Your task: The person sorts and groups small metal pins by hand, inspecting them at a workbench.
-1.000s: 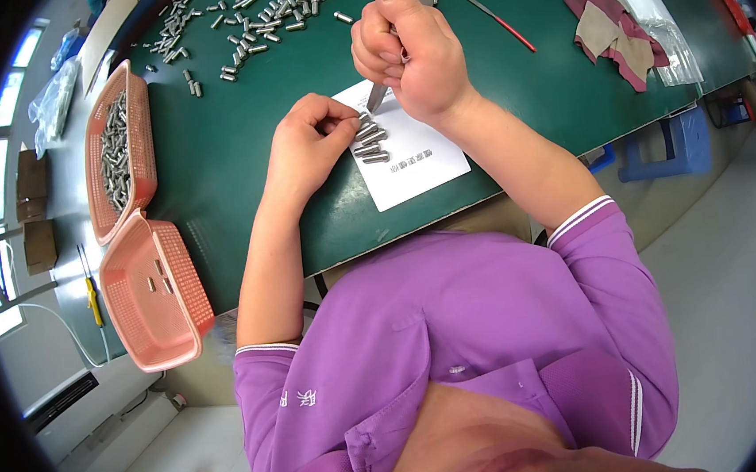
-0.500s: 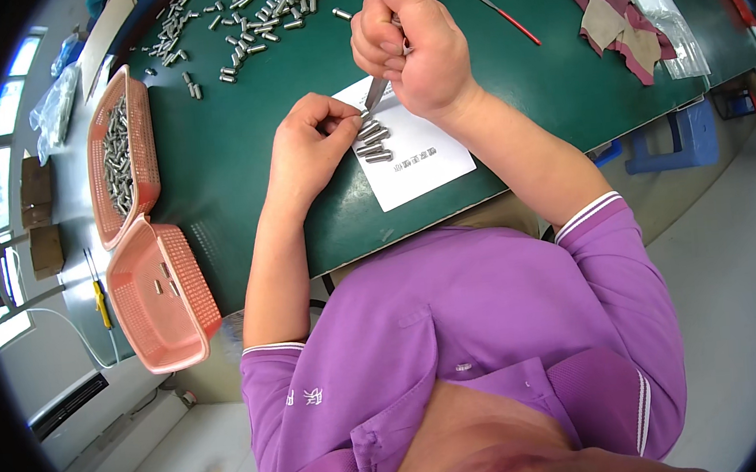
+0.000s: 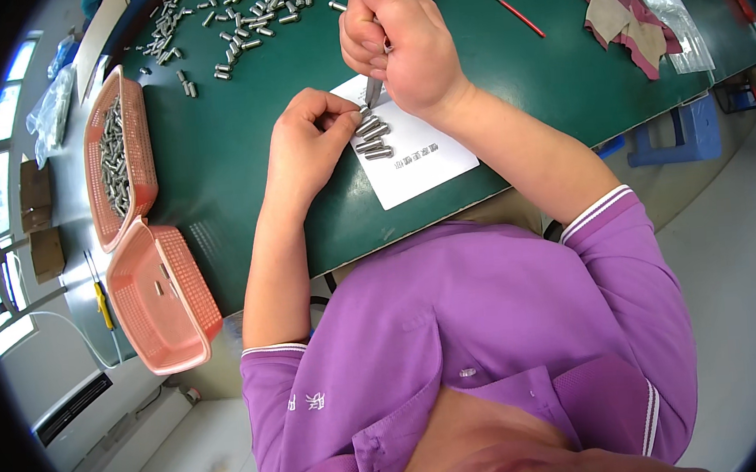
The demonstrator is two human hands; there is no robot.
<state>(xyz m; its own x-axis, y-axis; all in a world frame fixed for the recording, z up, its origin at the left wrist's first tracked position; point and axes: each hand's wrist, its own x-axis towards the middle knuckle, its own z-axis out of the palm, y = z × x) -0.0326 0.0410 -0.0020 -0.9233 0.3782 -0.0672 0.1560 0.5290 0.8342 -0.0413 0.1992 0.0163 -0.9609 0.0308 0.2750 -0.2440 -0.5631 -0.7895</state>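
Observation:
My left hand (image 3: 302, 149) rests at the left edge of a white paper sheet (image 3: 422, 179), thumb and forefinger pinched on a small silvery metal pin (image 3: 365, 110), mostly covered by the fingertips. Wrapped in a fist, my right hand (image 3: 410, 56) grips a grey metal tool (image 3: 374, 92) with a narrow tip pointing down at that pin. A wider flat grey part shows above the fist; the grip hides the tool's exact kind. Several similar metal pins (image 3: 373, 132) lie in a short column on the paper, just below my left fingertips.
Many loose metal pins (image 3: 259, 19) are scattered over the far green table (image 3: 239, 158). At left stand a pink basket (image 3: 143, 157) holding pins and another pink basket (image 3: 176, 327) with a few. A red-handled rod (image 3: 516, 19) and a patterned cloth (image 3: 623, 21) lie at right.
My right fist and the tool have shifted slightly left and lower at the tip. The left hand keeps its pinch at nearly the same place on the paper.

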